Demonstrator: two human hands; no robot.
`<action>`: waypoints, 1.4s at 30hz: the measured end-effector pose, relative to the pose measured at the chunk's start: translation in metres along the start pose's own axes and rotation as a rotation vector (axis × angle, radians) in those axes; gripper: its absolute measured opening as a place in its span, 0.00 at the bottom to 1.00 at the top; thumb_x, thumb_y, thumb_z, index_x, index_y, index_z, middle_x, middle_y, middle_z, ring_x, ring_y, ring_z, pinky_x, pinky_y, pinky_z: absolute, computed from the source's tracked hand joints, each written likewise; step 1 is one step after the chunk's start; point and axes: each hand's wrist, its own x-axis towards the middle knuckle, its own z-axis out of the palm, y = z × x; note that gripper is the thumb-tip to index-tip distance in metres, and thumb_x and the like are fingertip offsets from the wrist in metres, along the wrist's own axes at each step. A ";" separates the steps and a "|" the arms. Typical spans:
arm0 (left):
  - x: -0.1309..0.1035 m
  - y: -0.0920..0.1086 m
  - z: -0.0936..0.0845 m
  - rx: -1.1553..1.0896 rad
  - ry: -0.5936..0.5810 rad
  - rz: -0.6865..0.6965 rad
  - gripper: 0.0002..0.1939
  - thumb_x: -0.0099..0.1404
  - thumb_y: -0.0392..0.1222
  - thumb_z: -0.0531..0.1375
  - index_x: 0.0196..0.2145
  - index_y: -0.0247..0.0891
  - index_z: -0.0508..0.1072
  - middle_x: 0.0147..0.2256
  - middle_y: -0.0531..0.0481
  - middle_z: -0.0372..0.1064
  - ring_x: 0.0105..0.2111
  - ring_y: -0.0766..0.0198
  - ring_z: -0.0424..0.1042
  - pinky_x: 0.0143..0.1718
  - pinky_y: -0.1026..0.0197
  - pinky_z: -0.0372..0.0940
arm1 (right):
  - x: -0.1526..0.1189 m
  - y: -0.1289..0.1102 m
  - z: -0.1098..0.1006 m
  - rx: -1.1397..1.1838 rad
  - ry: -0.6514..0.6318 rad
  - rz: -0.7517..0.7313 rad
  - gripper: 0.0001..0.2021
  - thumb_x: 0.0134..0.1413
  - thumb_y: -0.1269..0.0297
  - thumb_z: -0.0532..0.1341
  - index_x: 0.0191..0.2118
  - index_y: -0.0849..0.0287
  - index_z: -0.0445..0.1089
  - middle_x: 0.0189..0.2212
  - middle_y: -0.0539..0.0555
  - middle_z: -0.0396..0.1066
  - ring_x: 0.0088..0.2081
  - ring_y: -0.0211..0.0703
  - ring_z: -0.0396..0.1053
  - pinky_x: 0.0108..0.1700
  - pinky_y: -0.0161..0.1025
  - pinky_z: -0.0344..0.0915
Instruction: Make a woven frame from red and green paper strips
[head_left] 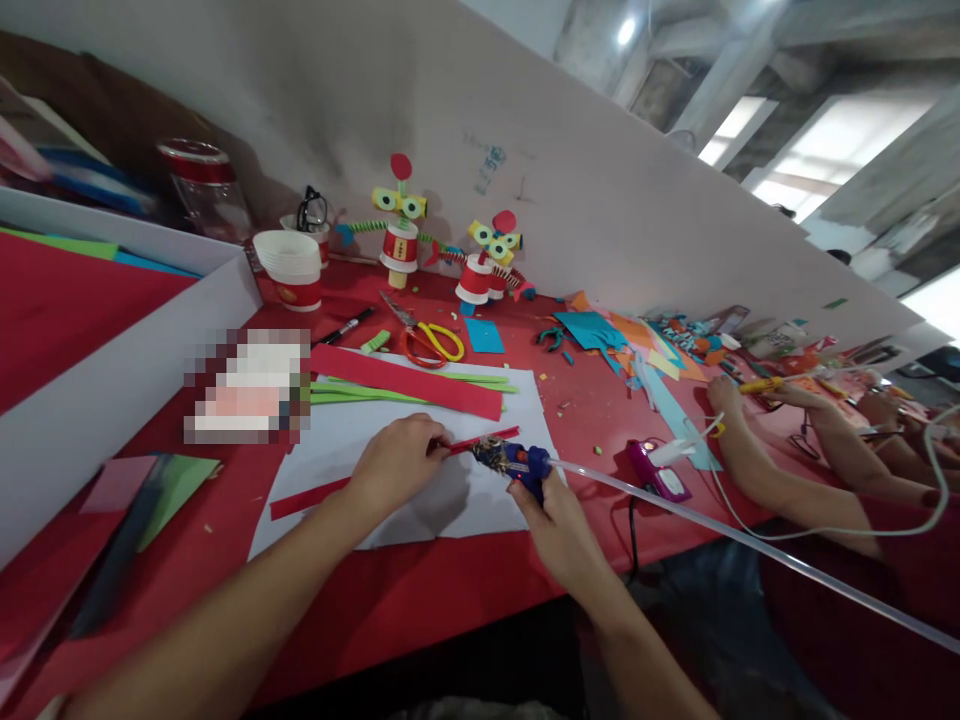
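- Red paper strip (463, 444), mid-frame above a white sheet (330, 450): it runs out past your left fingertips, partly covered by the tool tip; whether the red band (307, 498) left of your wrist is the same piece, you cannot tell.
- Far left, a white box (135, 400) of coloured sheets is cut off by the edge, the items behind it blurred.
- Beside the box, a pixelated patch (247, 385) masks an object entirely.
- Stacked paper cups (289, 265) partly block another cup, where dark-framed glasses rest.
- Your left hand (401, 460) has thumb and forefinger pinched together on the strip; its other fingers are mostly hidden.
- Behind, scissors (431, 340) lie below two red cup figures, the right-hand one (476, 280) overlapping something similar.
- At the strip, your blue glue gun (517, 460) shows a nozzle crusted with dark flakes, its outline hard to read.
- Your right hand (562, 520) is wrapped around the handle, most fingers out of sight.
- At right, a co-worker's hand (724, 395) rests near other arms, their farther details blurred.
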 end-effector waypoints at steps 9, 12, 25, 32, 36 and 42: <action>0.001 -0.002 0.001 -0.014 -0.019 -0.025 0.11 0.58 0.37 0.53 0.33 0.43 0.76 0.37 0.50 0.73 0.36 0.61 0.71 0.39 0.63 0.62 | 0.006 0.000 -0.005 -0.101 -0.004 0.060 0.15 0.58 0.59 0.52 0.48 0.62 0.64 0.40 0.62 0.74 0.42 0.54 0.71 0.41 0.43 0.63; 0.000 -0.002 0.001 -0.020 -0.012 -0.028 0.12 0.58 0.37 0.53 0.34 0.43 0.76 0.38 0.50 0.73 0.37 0.61 0.71 0.40 0.63 0.62 | 0.009 0.002 -0.010 -0.118 0.002 0.069 0.16 0.59 0.60 0.52 0.49 0.62 0.62 0.42 0.62 0.73 0.44 0.54 0.71 0.43 0.44 0.63; -0.001 0.001 -0.002 -0.010 -0.021 -0.023 0.12 0.59 0.40 0.53 0.35 0.42 0.76 0.38 0.50 0.73 0.36 0.61 0.72 0.39 0.61 0.63 | 0.020 0.011 -0.033 -0.289 0.080 0.071 0.12 0.59 0.61 0.52 0.44 0.62 0.65 0.39 0.63 0.74 0.43 0.55 0.71 0.38 0.40 0.61; -0.001 0.001 -0.003 0.010 -0.054 -0.020 0.10 0.58 0.38 0.54 0.35 0.41 0.74 0.37 0.48 0.71 0.36 0.60 0.71 0.37 0.61 0.62 | 0.012 0.006 -0.025 -0.327 0.043 0.083 0.13 0.61 0.60 0.50 0.44 0.62 0.64 0.39 0.64 0.73 0.43 0.57 0.71 0.38 0.41 0.61; -0.001 -0.001 -0.002 0.026 -0.049 -0.009 0.09 0.53 0.31 0.54 0.33 0.39 0.70 0.35 0.48 0.71 0.35 0.61 0.70 0.35 0.62 0.60 | 0.005 -0.009 -0.014 -0.281 -0.008 0.057 0.13 0.61 0.59 0.50 0.43 0.62 0.64 0.39 0.65 0.73 0.43 0.58 0.71 0.39 0.42 0.60; 0.000 -0.004 -0.001 0.021 -0.035 0.042 0.07 0.53 0.30 0.54 0.29 0.38 0.67 0.33 0.48 0.69 0.33 0.61 0.68 0.34 0.63 0.60 | 0.004 -0.024 -0.001 -0.163 -0.075 0.020 0.12 0.59 0.59 0.51 0.43 0.61 0.64 0.37 0.62 0.74 0.40 0.55 0.71 0.37 0.41 0.61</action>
